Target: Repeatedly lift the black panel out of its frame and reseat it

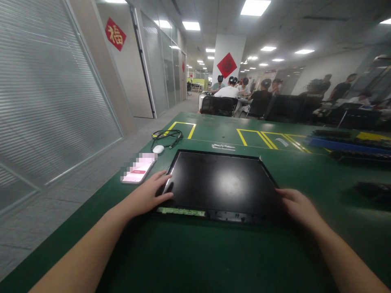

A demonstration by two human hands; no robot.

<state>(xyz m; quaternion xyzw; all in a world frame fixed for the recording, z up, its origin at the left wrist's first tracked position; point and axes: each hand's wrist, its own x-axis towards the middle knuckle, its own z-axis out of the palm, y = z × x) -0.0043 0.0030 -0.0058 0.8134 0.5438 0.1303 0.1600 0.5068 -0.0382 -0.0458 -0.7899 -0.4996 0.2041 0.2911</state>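
Observation:
A flat black display panel [214, 179] lies in front of me on the green table, its glossy face up. Along its near edge a green circuit strip [183, 212] shows beside a black strip. My left hand [152, 191] grips the panel's left side, thumb and fingers apart over the frame. At the right side, my right hand [293, 203] is closed on the edge; the thumb side shows and the other fingers are hidden. Left of the panel are a phone [139, 171] with its screen lit, a white mouse [158, 149] and a coiled black cable [171, 138].
The green table [226, 260] bears yellow tape outlines [253, 132] towards its far side. Dark parts and a long blue piece [336, 142] lie at the far right. Beyond the table are black chairs [218, 106] and several seated people [227, 90].

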